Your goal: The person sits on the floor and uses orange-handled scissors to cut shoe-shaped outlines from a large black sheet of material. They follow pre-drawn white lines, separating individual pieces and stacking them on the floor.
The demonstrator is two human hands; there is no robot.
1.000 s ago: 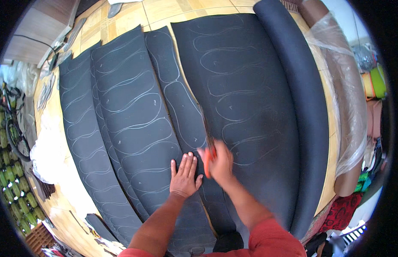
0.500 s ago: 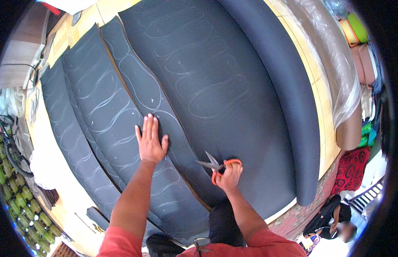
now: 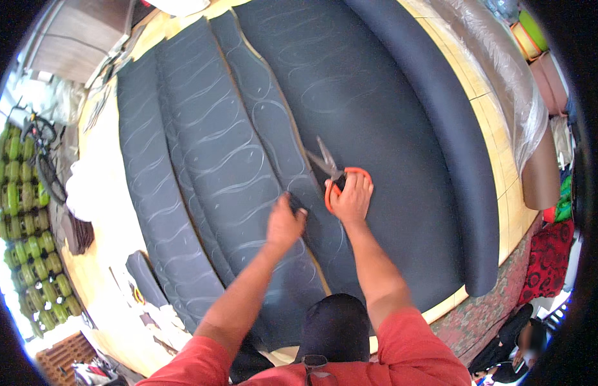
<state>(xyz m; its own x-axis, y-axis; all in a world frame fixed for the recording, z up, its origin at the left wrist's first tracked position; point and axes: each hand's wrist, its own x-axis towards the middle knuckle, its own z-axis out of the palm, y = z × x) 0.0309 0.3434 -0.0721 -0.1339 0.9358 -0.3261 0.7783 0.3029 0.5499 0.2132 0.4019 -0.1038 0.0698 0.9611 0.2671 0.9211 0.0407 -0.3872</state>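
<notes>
My right hand (image 3: 352, 202) grips scissors (image 3: 368, 175) with orange handles; their blades are spread and point away from me across the edge of a dark strip. To its left, my left hand (image 3: 287, 224) is over the chalk-marked strip (image 3: 273, 122); its fingers are blurred by motion, so their hold is unclear. The strip is part of a large black sheet material (image 3: 402, 212) laid out in overlapping lengths with curved outlines drawn in pale chalk. A brownish cut edge runs along the strip.
The sheet's far right side is a thick roll (image 3: 469, 193). Beyond it lies a brown roll (image 3: 540, 180) in clear plastic. At left are a bicycle (image 3: 47, 151), green bottles (image 3: 42, 283) and a dark offcut (image 3: 146, 276). Another person (image 3: 514, 344) sits at lower right.
My left hand, flat on the sheet before, has moved right toward the scissors and its fingers have drawn in. The scissors have moved farther from me along the strip. The view has shifted.
</notes>
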